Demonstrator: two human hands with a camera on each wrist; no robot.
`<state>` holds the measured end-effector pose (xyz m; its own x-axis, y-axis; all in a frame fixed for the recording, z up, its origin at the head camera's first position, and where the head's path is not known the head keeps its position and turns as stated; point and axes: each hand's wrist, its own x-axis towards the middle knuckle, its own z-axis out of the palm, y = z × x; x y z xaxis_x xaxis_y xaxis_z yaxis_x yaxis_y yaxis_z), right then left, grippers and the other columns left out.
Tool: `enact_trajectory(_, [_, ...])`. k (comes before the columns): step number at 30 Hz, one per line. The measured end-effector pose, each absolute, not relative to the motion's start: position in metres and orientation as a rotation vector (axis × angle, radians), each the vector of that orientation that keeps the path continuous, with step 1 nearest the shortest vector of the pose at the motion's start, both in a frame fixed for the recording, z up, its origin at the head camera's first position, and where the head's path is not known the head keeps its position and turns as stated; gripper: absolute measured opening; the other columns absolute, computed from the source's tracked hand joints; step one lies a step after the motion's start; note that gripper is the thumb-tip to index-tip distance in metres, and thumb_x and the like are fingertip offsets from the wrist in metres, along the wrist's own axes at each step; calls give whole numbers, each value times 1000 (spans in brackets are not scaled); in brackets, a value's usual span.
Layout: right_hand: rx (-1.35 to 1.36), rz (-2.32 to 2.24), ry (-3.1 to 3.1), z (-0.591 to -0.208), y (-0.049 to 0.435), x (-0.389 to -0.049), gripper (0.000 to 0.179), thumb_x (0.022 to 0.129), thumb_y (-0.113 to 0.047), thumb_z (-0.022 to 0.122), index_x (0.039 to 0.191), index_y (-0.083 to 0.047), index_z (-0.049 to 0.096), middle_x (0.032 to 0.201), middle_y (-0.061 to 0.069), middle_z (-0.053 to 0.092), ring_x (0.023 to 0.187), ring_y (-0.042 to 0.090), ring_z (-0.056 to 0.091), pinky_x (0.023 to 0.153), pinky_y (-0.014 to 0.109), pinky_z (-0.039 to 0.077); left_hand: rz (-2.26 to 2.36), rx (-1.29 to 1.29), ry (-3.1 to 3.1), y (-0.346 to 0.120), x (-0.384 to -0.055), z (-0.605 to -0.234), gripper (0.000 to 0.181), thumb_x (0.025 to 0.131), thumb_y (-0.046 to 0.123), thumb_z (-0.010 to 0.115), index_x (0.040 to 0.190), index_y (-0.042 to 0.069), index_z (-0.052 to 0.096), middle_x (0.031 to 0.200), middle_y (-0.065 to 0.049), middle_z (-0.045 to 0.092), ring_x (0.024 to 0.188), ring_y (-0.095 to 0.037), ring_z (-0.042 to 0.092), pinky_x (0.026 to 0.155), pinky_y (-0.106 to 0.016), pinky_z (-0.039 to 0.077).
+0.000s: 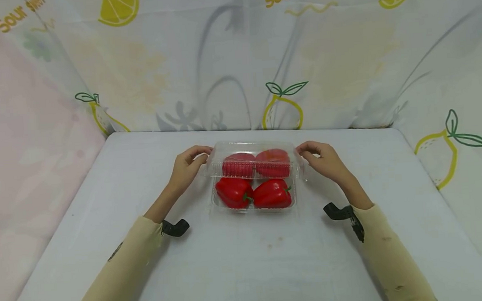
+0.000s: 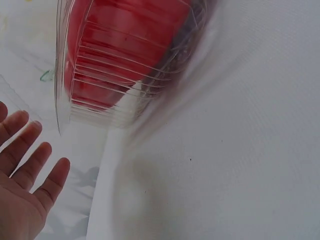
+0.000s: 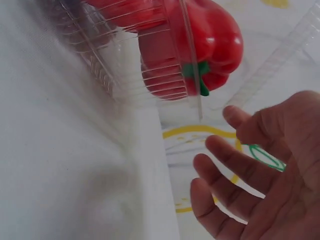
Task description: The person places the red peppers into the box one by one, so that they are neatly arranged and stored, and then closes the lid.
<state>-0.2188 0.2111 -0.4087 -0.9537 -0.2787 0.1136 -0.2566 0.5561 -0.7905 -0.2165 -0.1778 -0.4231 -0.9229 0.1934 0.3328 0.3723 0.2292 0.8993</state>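
A clear plastic clamshell box (image 1: 253, 210) sits on the table with several red bell peppers in it. Two, the front left bell pepper (image 1: 232, 192) and the front right bell pepper (image 1: 272, 194), lie uncovered; those behind show through the raised, tilted lid (image 1: 245, 145). At the lid's left edge, my left hand (image 1: 186, 167) pinches it with thumb and index finger. My right hand (image 1: 324, 161) pinches the opposite edge likewise. In the right wrist view, the other fingers of the right hand (image 3: 270, 175) are spread; so are those of the left hand (image 2: 30, 185) in the left wrist view.
The box stands on a white-covered table (image 1: 248, 265), towards its far edge. Behind and beside the table hangs a lemon-print cloth (image 1: 227, 54). A black strap piece sticks out at the left sleeve (image 1: 124, 268) and another at the right sleeve (image 1: 390, 252).
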Motion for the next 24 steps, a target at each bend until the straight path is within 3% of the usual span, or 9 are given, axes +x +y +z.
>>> enact_trajectory(3, [-478, -1315, 2707, -404, 213, -212, 34, 104, -23, 45, 127, -3, 62, 127, 15, 61, 119, 31, 54, 92, 52, 49, -1783, -564, -2400, -181, -210, -422, 26, 102, 8, 47, 118, -5, 62, 126, -19, 61, 119, -26, 56, 88, -25, 52])
enact_trajectory(7, [-544, -1249, 2661, -400, 214, -204, 42, 105, -27, 43, 138, -4, 54, 136, 16, 55, 123, 34, 50, 97, 58, 45, -1812, -599, -2503, -186, -201, -418, 35, 102, 18, 46, 131, 0, 54, 137, -16, 53, 126, -30, 50, 96, -43, 49])
enact_trajectory(11, [-578, -1187, 2693, -401, 215, -199, 42, 102, -27, 51, 139, -9, 53, 128, 14, 60, 116, 32, 55, 94, 57, 46, -1909, -571, -2626, -191, -193, -414, 47, 101, 26, 45, 143, 6, 44, 146, -15, 43, 128, -36, 49, 98, -58, 44])
enact_trajectory(17, [-594, -1205, 2779, -400, 210, -192, 35, 95, -21, 65, 127, -10, 59, 102, 8, 67, 96, 27, 65, 77, 43, 54, -2003, -608, -2713, -195, -180, -412, 58, 99, 27, 47, 152, 8, 33, 156, -15, 28, 126, -40, 49, 93, -53, 50])
enact_trajectory(24, [-592, -1268, 2833, -396, 203, -179, 15, 92, -15, 68, 107, -12, 63, 84, 1, 65, 81, 18, 64, 67, 36, 51, -2038, -558, -2652, -194, -162, -415, 53, 100, 18, 54, 149, 8, 36, 153, -14, 32, 116, -39, 58, 86, -47, 55])
